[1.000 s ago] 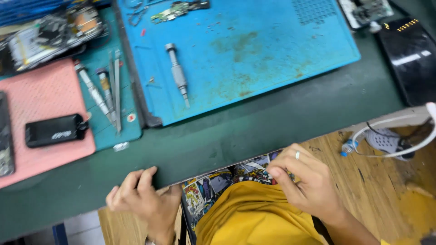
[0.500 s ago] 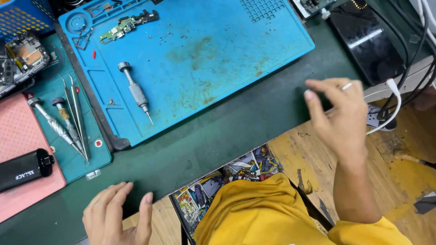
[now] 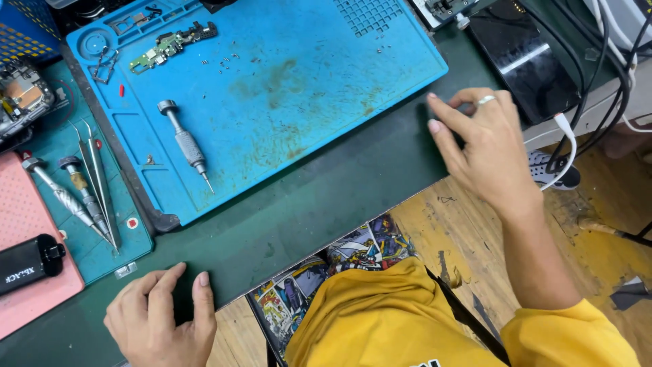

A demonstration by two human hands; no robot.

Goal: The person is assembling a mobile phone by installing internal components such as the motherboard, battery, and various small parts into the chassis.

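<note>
My left hand [image 3: 161, 317] rests flat on the dark green table top [image 3: 319, 197] near its front edge, fingers apart, holding nothing. My right hand [image 3: 483, 141], with a ring on one finger, hovers over the table's right side beside the blue work mat [image 3: 285, 88], fingers spread and empty. A black phone [image 3: 521, 62] lies just beyond it. On the mat lie a silver precision screwdriver [image 3: 184, 143], a small green circuit board [image 3: 170, 45] and several tiny screws [image 3: 224, 62].
A teal mat [image 3: 129, 234] at the left holds tweezers [image 3: 98, 178] and two more drivers [image 3: 71, 197]. A black device [image 3: 28, 262] sits on a pink mat [image 3: 27, 211]. Cables [image 3: 598, 68] hang at the right, a white one [image 3: 567, 143] near my right wrist. Wooden floor lies below.
My right hand rose from my lap to the table's right side near the phone. My left hand stayed at the table's front edge. The view shifted, so the mats moved left.
</note>
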